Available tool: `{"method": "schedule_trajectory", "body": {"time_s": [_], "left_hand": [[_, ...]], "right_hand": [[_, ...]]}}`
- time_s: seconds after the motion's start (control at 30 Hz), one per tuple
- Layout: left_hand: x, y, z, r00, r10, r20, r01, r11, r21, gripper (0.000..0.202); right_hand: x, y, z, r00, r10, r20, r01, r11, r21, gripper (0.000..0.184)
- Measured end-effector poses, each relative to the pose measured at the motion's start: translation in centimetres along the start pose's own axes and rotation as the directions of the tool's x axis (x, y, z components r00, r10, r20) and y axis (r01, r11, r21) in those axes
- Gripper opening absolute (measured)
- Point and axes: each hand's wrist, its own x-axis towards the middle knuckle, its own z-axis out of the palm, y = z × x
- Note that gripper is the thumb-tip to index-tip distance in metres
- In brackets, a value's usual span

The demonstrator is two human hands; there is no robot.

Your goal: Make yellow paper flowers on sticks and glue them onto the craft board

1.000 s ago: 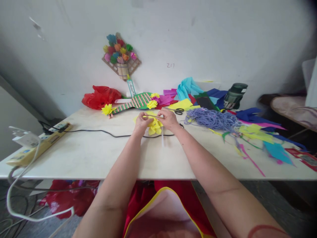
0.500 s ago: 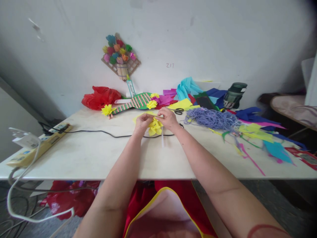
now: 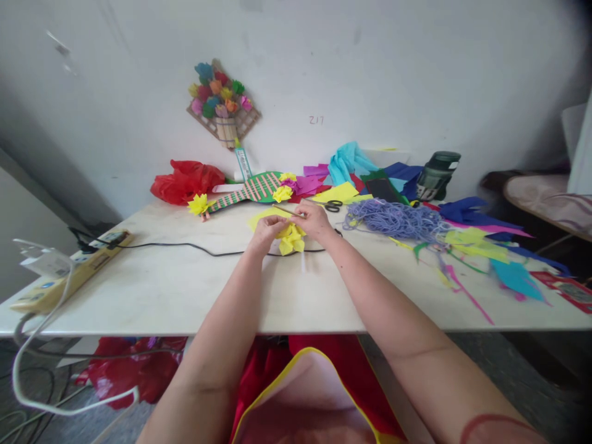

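Over the middle of the white table (image 3: pixel 185 290), my left hand (image 3: pixel 263 231) and my right hand (image 3: pixel 314 221) are both closed on a crumpled yellow paper flower (image 3: pixel 290 237). A thin stick (image 3: pixel 287 211) runs between the fingertips above the flower. A flat yellow paper sheet (image 3: pixel 261 217) lies just beyond my left hand. A black cable (image 3: pixel 185 245) passes under the flower.
A power strip (image 3: pixel 69 271) sits at the left edge. A red plastic bag (image 3: pixel 185 180), a green striped paddle with paper flowers (image 3: pixel 259 188), scissors (image 3: pixel 330 206), coloured paper sheets (image 3: pixel 351 166), purple yarn (image 3: pixel 398 221) and a dark green bottle (image 3: pixel 437 176) lie at the back and right.
Both hands have stayed on the yellow flower; the stick between the fingertips has tilted slightly and the hands have drawn a little closer together.
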Motion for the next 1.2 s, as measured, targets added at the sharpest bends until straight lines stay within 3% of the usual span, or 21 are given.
{"method": "schedule_trajectory", "body": {"time_s": [0.23,0.47,0.7,0.8,0.93,1.2], "left_hand": [[-0.2,0.5,0.1,1.000,0.002,-0.020,-0.001,1.000,0.026,0.027],[0.4,0.0,-0.3,0.996,0.018,-0.083,-0.015,1.000,0.026,0.028],[0.3,0.1,-0.5,0.992,0.015,-0.125,-0.020,0.999,-0.036,0.029],[0.2,0.2,-0.6,0.994,0.017,-0.111,-0.021,0.999,-0.030,0.029],[0.1,0.3,-0.7,0.997,0.029,-0.069,-0.029,1.000,-0.005,0.028],[-0.1,0.4,-0.7,0.998,0.047,-0.032,-0.047,0.999,0.015,0.027]], "right_hand": [[0.2,-0.8,-0.9,0.992,0.109,0.068,-0.098,0.985,-0.141,0.017],[0.5,-0.8,-2.5,0.980,0.137,0.143,-0.123,0.987,-0.106,0.047],[0.3,0.1,-3.1,0.988,0.054,0.143,-0.017,0.968,-0.252,0.031],[0.2,0.3,-3.2,0.985,0.046,0.165,-0.008,0.975,-0.222,0.028],[0.1,0.2,-3.5,0.973,0.053,0.226,-0.005,0.978,-0.208,0.040],[0.1,0.0,-3.8,0.950,0.069,0.305,-0.015,0.984,-0.176,0.033]]}}
